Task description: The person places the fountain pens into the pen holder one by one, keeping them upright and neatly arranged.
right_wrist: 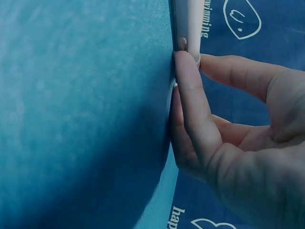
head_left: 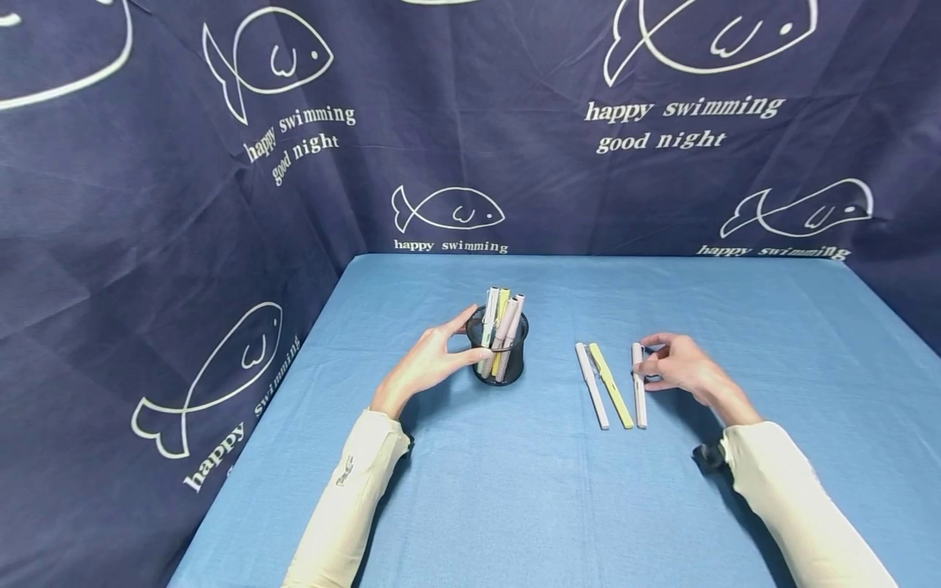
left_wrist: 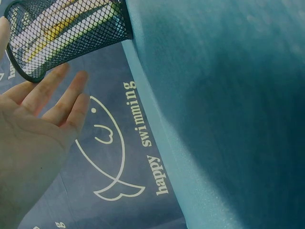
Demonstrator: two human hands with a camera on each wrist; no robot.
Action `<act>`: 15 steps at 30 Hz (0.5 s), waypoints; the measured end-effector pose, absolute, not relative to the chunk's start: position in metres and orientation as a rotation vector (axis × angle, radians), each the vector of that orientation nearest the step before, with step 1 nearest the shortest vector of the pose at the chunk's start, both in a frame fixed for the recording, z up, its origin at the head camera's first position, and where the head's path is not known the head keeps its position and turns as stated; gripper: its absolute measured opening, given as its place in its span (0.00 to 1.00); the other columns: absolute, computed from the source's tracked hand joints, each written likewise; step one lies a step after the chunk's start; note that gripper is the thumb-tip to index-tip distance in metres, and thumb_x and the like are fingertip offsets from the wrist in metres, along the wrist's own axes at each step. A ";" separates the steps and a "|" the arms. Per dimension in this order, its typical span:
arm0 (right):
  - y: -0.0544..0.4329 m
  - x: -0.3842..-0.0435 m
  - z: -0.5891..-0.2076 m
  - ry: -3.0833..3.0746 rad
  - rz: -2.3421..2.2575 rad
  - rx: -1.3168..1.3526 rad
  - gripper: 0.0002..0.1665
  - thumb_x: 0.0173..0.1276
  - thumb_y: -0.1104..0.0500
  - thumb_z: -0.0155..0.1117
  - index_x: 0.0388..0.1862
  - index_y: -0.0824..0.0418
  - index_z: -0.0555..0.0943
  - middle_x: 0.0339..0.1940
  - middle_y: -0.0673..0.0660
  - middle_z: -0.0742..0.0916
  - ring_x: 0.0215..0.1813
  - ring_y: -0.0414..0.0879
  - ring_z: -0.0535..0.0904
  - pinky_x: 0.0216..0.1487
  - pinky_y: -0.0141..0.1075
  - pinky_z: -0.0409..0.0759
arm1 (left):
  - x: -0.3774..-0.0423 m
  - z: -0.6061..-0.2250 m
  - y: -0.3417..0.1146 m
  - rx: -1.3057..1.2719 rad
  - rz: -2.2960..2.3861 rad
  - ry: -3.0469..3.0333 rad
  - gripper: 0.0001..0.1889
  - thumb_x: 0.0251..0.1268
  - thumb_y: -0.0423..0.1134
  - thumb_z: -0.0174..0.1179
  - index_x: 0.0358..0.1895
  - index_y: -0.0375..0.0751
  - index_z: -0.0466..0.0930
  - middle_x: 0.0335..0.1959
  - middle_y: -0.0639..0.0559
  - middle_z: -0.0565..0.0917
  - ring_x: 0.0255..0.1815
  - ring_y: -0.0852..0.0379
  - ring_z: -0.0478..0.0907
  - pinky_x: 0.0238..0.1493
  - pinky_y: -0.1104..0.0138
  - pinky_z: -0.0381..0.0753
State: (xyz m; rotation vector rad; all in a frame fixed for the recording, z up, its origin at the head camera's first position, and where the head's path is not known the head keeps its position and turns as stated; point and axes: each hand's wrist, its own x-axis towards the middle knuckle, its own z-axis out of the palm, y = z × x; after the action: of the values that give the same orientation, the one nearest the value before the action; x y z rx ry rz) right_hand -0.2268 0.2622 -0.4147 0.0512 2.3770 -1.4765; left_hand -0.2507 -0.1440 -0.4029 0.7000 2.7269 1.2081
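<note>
A black mesh pen holder stands upright on the table with several pens, pale and yellow, leaning inside. My left hand holds it near the rim, thumb in front and fingers at the far side. In the left wrist view the mesh cup is partly cut off. To the right, my right hand pinches a pale pen that lies on the cloth. The right wrist view shows thumb and fingertips on this pen. Between the hands lie another pale pen and a yellow pen.
Blue cloth covers the table. Dark blue curtains with white fish prints hang behind it and along its left side. A black strap shows at the right wrist.
</note>
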 end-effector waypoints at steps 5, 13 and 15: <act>0.264 -0.227 -0.416 2.383 -1.477 0.034 0.39 0.71 0.73 0.63 0.73 0.85 0.55 0.43 0.66 0.80 0.42 0.49 0.86 0.47 0.43 0.86 | -0.251 -0.403 -0.144 0.696 1.212 2.727 0.45 0.67 0.63 0.66 0.83 0.58 0.57 0.67 0.44 0.79 0.73 0.51 0.69 0.71 0.51 0.67; 0.266 -0.227 -0.416 2.392 -1.478 0.044 0.38 0.71 0.73 0.62 0.72 0.85 0.56 0.43 0.66 0.78 0.42 0.49 0.85 0.46 0.43 0.87 | -0.250 -0.403 -0.143 0.695 1.211 2.730 0.45 0.67 0.62 0.67 0.84 0.58 0.57 0.67 0.44 0.80 0.73 0.51 0.70 0.71 0.51 0.67; 0.266 -0.227 -0.416 2.391 -1.481 0.044 0.38 0.71 0.73 0.62 0.72 0.85 0.56 0.43 0.66 0.78 0.41 0.48 0.85 0.46 0.43 0.87 | -0.250 -0.403 -0.143 0.696 1.211 2.728 0.45 0.68 0.62 0.67 0.84 0.58 0.57 0.67 0.44 0.79 0.73 0.51 0.70 0.71 0.51 0.67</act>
State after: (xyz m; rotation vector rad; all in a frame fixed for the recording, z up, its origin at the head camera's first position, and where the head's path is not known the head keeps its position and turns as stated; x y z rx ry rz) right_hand -0.2271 0.2662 -0.4161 0.0441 2.3909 -1.4812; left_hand -0.2501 -0.1427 -0.4026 0.6960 2.7277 1.2106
